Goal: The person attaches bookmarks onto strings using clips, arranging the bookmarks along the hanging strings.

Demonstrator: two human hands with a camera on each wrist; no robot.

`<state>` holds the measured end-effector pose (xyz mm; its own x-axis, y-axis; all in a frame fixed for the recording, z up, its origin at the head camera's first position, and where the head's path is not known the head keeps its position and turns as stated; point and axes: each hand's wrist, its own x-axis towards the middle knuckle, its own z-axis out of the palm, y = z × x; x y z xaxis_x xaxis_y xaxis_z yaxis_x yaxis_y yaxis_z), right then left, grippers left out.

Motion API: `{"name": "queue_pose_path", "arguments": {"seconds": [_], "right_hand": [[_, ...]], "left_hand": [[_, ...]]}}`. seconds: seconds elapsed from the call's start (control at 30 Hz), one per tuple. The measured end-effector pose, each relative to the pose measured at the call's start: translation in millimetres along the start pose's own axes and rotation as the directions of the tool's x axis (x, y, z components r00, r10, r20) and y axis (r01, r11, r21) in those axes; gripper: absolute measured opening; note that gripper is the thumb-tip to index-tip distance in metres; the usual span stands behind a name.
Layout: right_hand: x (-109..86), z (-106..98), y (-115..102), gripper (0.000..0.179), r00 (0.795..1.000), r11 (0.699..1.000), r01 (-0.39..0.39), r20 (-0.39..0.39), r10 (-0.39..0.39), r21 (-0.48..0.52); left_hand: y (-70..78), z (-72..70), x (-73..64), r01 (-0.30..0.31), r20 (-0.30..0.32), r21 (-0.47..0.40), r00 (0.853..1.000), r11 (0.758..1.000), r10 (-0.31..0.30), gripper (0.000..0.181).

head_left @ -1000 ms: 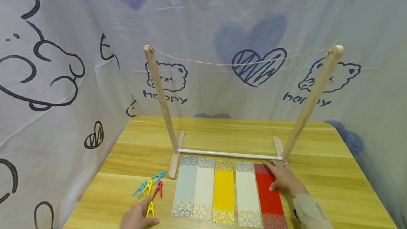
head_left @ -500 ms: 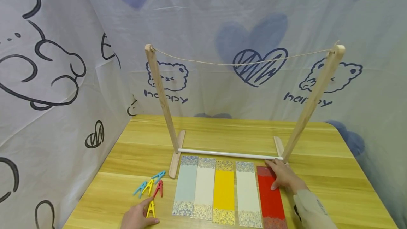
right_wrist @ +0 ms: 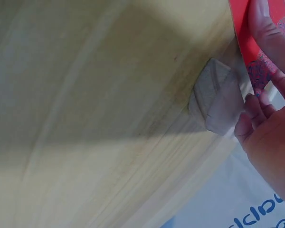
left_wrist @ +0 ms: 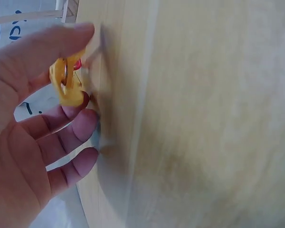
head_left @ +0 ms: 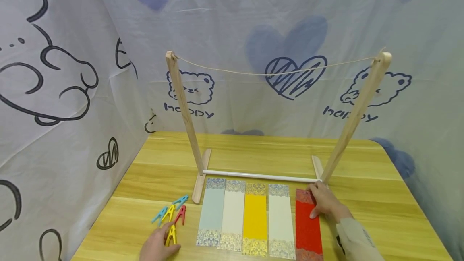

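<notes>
Red and thin, with patterned ends, on the strip [head_left: 307, 228] just left of the right hand [head_left: 326, 201] and partly beneath that thumb, flat along the wooden table [head_left: 380, 212]. Looks like paper or light card: should weigh next to nothing, bend easily, slide readily over the wood and crease if squeezed hard. Best taken near the corner at those fingertips, thumb on the face, fingers behind. Has the right thumb laid over the red edge and the fingers bent near the far corner, only half-spread; hard to tell from the cropped wrist view whether pinching the strip or merely touching. With the left hand [head_left: 156, 243], pinches a yellow clip [head_left: 172, 233] between thumb and forefinger, other fingers bent and free. Probably light, hard plastic with a spring; best held by the legs. Just beyond that forefinger, note a red clip [head_left: 181, 212].
</notes>
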<state>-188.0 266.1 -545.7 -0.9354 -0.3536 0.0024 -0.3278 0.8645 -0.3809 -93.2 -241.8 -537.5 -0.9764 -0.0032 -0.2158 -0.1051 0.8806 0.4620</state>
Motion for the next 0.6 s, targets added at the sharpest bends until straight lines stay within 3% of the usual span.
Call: {"name": "queue_pose_path", "arguments": {"seconds": [0.17,0.37,0.53,0.6], "right_hand": [[-2.1,-2,-2,0.067,1.000,0.997,-0.021,0.017,0.020,0.077],[-2.0,-4,-1,0.062,0.999,0.973,-0.036,0.022,0.032,0.227],[-3.0,-6,3,0.058,0.999,0.947,-0.032,0.000,0.033,0.319],[-4.6,-6,4,0.057,0.999,0.935,-0.045,-0.004,0.049,0.352]], "left_hand": [[-2.1,2.9,0.8,-0.025,-0.040,-0.042,0.999,0.999,0.023,0.067],[-5.5,10.4,0.6,-0.095,-0.168,-0.098,0.983,0.991,0.077,0.051],[-6.5,14.4,-0.1,-0.108,-0.254,-0.138,0.965,0.985,0.071,0.041],[-6.9,15.5,-0.6,-0.098,-0.259,-0.187,0.965,0.978,0.047,0.039]]}}
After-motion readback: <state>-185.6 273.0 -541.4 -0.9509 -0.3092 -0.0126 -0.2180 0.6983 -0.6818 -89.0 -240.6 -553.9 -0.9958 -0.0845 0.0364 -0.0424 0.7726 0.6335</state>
